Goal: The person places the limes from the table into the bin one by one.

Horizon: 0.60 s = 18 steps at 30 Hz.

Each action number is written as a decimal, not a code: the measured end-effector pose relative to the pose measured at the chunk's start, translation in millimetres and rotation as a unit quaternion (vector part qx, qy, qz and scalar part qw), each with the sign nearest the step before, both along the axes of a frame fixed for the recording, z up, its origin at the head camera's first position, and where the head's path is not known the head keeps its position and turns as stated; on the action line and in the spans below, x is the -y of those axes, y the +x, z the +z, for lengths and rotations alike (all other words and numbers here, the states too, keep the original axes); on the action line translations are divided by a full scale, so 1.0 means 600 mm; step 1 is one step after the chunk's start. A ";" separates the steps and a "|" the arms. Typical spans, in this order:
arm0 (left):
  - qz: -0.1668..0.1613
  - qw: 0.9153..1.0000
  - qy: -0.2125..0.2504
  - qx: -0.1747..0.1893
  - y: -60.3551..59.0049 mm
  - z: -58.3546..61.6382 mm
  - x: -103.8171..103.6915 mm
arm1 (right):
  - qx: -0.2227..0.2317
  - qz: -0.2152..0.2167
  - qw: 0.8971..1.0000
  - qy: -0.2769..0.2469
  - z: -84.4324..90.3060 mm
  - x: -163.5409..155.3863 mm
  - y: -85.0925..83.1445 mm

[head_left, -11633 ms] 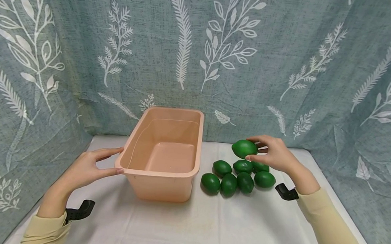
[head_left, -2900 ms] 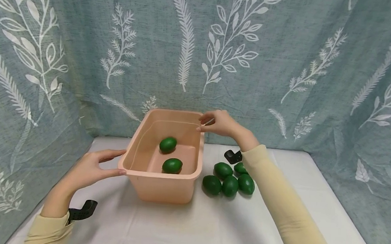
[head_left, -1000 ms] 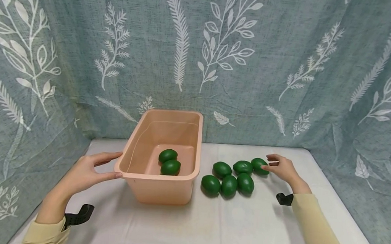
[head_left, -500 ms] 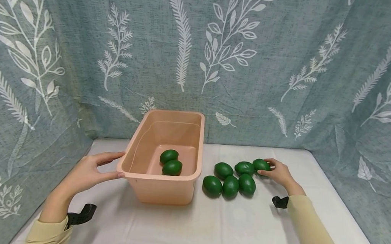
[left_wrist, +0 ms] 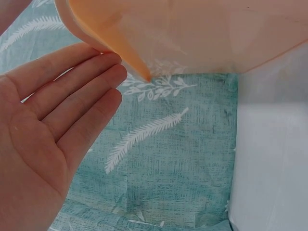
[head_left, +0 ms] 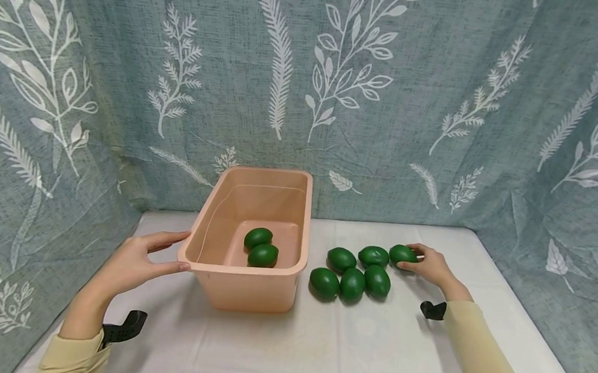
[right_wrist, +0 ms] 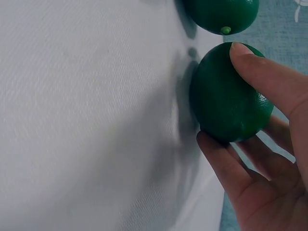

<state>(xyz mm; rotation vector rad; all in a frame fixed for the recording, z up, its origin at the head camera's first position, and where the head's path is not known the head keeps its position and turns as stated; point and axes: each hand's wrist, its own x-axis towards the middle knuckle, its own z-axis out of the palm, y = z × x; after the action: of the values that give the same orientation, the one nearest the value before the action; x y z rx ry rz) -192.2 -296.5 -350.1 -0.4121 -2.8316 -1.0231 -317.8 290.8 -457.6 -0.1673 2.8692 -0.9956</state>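
My right hand is at the far right of a group of green limes, its thumb and fingers pinching the rightmost lime. In the right wrist view the thumb presses the near side of this lime and the fingers lie around its other side, close over the white cloth. Another lime sits just beyond it. My left hand touches the left rim of a peach plastic bin with thumb and fingertips, fingers straight. Two limes lie together on the bin's floor.
Several more limes rest in a loose cluster on the white tablecloth, to the right of the bin. A blue-green leaf-patterned curtain hangs behind and at both sides.
Since the oldest frame, two limes have come to lie in the bin. Lately my right hand has closed round the rightmost lime and shifted it slightly away from its neighbour. The left hand stays put.
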 end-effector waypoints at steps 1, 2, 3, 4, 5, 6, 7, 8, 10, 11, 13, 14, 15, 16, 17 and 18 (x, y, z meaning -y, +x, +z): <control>0.000 1.000 0.001 0.001 0.000 0.000 0.000 | 0.002 0.000 1.000 0.001 0.002 -0.001 0.001; -0.001 1.000 0.002 0.002 0.000 0.000 0.000 | 0.003 0.000 1.000 0.002 0.004 -0.002 0.002; -0.001 1.000 0.003 0.003 0.000 0.001 0.000 | 0.002 0.000 1.000 0.003 0.005 -0.004 0.003; -0.002 1.000 0.004 0.002 0.000 0.001 0.000 | 0.003 0.001 1.000 0.004 0.007 -0.005 0.005; -0.002 1.000 0.004 0.001 0.000 0.001 0.000 | 0.001 0.001 1.000 0.004 0.008 -0.006 0.006; -0.003 1.000 0.004 0.000 0.000 0.001 0.000 | -0.001 0.002 1.000 0.005 0.010 -0.007 0.008; -0.004 1.000 0.004 -0.001 0.000 0.001 0.000 | -0.003 0.003 1.000 0.004 0.012 -0.008 0.009; -0.004 1.000 0.005 -0.002 0.001 0.001 0.000 | -0.006 0.005 1.000 0.004 0.015 -0.008 0.011; -0.004 1.000 0.005 -0.003 0.001 0.001 0.000 | -0.011 0.008 1.000 0.003 0.021 -0.009 0.015; -0.003 1.000 0.005 -0.003 0.001 0.001 0.000 | -0.012 0.010 1.000 0.003 0.023 -0.009 0.016; -0.003 1.000 0.004 -0.003 0.002 0.001 0.000 | -0.015 0.012 1.000 0.004 0.029 -0.009 0.018; -0.003 1.000 0.003 -0.003 0.002 0.001 0.000 | -0.015 0.014 1.000 0.004 0.033 -0.009 0.019; -0.003 1.000 0.002 -0.003 0.002 0.002 0.000 | -0.016 0.016 1.000 0.005 0.036 -0.008 0.020; -0.002 1.000 0.000 -0.003 0.003 0.002 0.000 | -0.017 0.018 1.000 0.005 0.040 -0.008 0.021; -0.001 1.000 -0.001 -0.004 0.003 0.002 0.000 | -0.019 0.021 1.000 0.005 0.044 -0.007 0.021; -0.001 1.000 -0.002 -0.003 0.004 0.002 0.000 | -0.020 0.023 1.000 0.005 0.048 -0.007 0.022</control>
<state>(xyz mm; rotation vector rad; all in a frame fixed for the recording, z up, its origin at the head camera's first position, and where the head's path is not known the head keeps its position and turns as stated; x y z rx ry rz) -190.1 -296.4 -348.8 -0.4175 -2.8295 -1.0139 -304.4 294.7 -428.9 -0.2534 2.8929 -0.9804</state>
